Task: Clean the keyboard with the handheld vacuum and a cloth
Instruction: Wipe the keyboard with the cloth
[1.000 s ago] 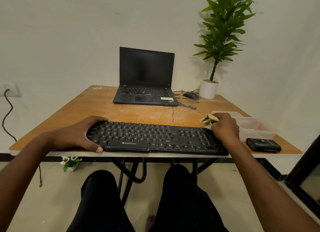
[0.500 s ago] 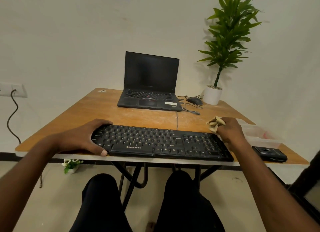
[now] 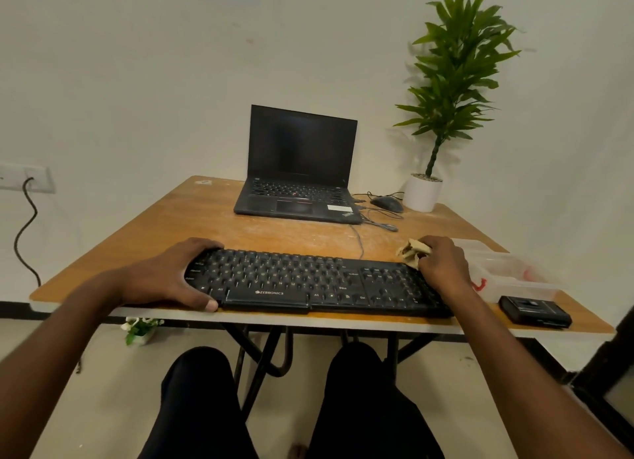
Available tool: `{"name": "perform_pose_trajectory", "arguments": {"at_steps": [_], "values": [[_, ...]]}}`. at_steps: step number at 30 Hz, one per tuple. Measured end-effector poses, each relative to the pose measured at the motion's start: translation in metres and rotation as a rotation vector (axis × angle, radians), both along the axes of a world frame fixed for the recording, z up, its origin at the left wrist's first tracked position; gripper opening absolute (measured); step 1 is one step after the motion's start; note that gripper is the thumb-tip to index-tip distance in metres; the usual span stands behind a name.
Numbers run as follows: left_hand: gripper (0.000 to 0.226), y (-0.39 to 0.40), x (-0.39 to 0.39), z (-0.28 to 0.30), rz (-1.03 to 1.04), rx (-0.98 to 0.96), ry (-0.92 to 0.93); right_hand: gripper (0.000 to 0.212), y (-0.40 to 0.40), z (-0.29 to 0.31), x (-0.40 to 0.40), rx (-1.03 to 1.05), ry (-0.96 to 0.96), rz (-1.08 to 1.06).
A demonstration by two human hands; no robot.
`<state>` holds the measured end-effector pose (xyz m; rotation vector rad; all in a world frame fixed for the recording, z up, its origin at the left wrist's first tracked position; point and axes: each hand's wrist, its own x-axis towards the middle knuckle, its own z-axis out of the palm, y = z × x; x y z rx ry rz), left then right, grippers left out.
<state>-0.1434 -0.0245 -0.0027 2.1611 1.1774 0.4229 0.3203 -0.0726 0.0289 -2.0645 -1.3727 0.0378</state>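
**A:** Start at the near edge. Where does the keyboard lie?

**B:** The keyboard [image 3: 319, 283] lies flat along the near edge of the surface [image 3: 206, 218], its long axis running left to right, straight across in front of the person. One hand sits at each end.

**A:** And the hands?

**B:** The left hand [image 3: 171, 275] is spread over the left end, fingers curled over the far edge and thumb pressed on the near edge, so it clamps that end down. The right hand [image 3: 442, 268] is closed around a crumpled cloth [image 3: 411, 251] at the far right corner, the cloth touching the keyboard's top edge by the number pad.

**A:** So which hand does the wiping?

**B:** The right, I'd judge. It holds the cloth, and nearly the whole run of keys lies to its left. A wipe would travel leftward along the long axis toward the bracing hand.

**A:** Anything beside it on the right?

**B:** A clear plastic tray [image 3: 497, 270] just beyond the right hand, and a small black device [image 3: 535, 313] nearer, at the right corner. Whether that is the vacuum I cannot tell.

**A:** Farther back?

**B:** Well apart from the keyboard, an open laptop [image 3: 302, 170] with a dark screen, a mouse [image 3: 387, 204] to its right, and a potted plant [image 3: 423, 191] at the far right corner.
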Motion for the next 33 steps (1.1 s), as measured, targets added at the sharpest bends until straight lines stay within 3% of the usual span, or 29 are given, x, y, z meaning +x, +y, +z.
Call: {"name": "perform_pose_trajectory", "arguments": {"at_steps": [5,11,14,23,33], "values": [[0.121,0.001,0.001,0.002,-0.002,0.003,0.017,0.038,-0.004,-0.003,-0.027,0.057,-0.142,0.078],[0.123,0.001,-0.001,0.003,0.006,0.019,0.031,0.031,0.013,0.005,-0.089,0.014,-0.178,0.259],[0.123,-0.001,0.0,0.005,0.007,0.027,0.039,0.032,0.018,0.005,-0.114,0.024,-0.252,0.245],[0.12,0.0,0.0,0.004,0.019,0.03,0.075,0.035,0.024,0.004,-0.127,0.038,-0.201,0.163],[0.136,0.004,-0.002,0.0,0.027,-0.008,0.021,0.031,0.046,0.013,-0.199,-0.026,-0.097,0.432]]}}
